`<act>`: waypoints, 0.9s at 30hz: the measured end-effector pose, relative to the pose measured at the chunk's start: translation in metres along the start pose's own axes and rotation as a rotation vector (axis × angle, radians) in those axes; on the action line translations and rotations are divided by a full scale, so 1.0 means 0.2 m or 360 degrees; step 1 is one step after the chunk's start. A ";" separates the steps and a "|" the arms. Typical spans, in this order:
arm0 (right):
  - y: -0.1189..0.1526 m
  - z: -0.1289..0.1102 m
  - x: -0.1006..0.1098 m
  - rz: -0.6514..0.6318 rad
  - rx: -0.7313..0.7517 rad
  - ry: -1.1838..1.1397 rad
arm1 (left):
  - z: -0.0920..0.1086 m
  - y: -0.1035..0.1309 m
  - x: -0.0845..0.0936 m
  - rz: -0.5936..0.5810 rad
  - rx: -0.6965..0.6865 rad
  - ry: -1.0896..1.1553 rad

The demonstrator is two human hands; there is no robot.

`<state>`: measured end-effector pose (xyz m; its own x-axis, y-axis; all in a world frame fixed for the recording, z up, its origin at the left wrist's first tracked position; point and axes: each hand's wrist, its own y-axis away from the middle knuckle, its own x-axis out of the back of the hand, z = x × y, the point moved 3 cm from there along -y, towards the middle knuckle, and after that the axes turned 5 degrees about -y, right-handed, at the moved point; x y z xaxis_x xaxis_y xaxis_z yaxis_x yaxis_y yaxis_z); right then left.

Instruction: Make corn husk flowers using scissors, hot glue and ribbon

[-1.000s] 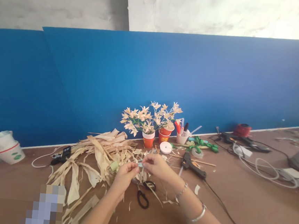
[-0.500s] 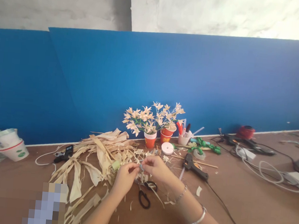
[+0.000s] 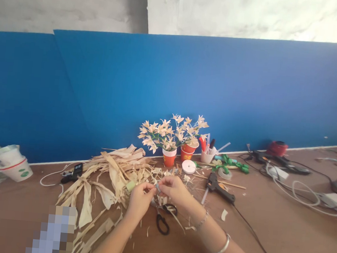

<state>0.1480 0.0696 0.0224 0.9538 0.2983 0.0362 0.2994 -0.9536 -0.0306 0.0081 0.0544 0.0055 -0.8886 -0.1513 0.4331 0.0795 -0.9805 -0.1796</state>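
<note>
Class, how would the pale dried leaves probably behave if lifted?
The dried leaves look thin, so they are probably light. Their curled, papery look suggests they may crack if bent. They overlap, so lifting one might drag others.

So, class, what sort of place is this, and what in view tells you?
Probably a craft workspace: a glue gun and black-handled scissors lie on the brown table, near dried husk-like strips and pale flowers standing in cups.
</note>
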 end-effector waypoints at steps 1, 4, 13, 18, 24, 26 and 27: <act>0.00 0.01 -0.01 0.0015 -0.0026 -0.0047 | 0.00 0.00 0.00 0.0013 -0.0002 -0.0006; -0.01 0.03 -0.02 0.0060 -0.0074 -0.0135 | -0.01 0.00 0.01 0.0047 -0.0016 -0.0027; -0.01 0.04 -0.04 0.0154 -0.0129 -0.0160 | -0.01 0.00 0.01 0.0074 0.0005 -0.0090; 0.00 0.03 -0.05 0.0164 -0.0136 -0.0155 | -0.02 0.00 0.01 0.0059 0.0030 -0.0122; 0.00 0.01 -0.05 0.0167 -0.0099 -0.0056 | -0.04 0.00 0.01 0.0080 -0.0022 -0.0151; 0.00 0.02 -0.05 0.0182 -0.0088 -0.0029 | -0.04 0.00 0.01 0.0097 -0.0017 -0.0173; 0.00 0.02 -0.05 0.0191 -0.0088 -0.0016 | -0.03 0.01 0.01 0.0107 -0.0013 -0.0191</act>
<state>0.1393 0.0674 0.0173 0.9830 0.1821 0.0256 0.1816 -0.9832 0.0210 0.0030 0.0535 0.0007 -0.8208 -0.2313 0.5223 0.1330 -0.9666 -0.2190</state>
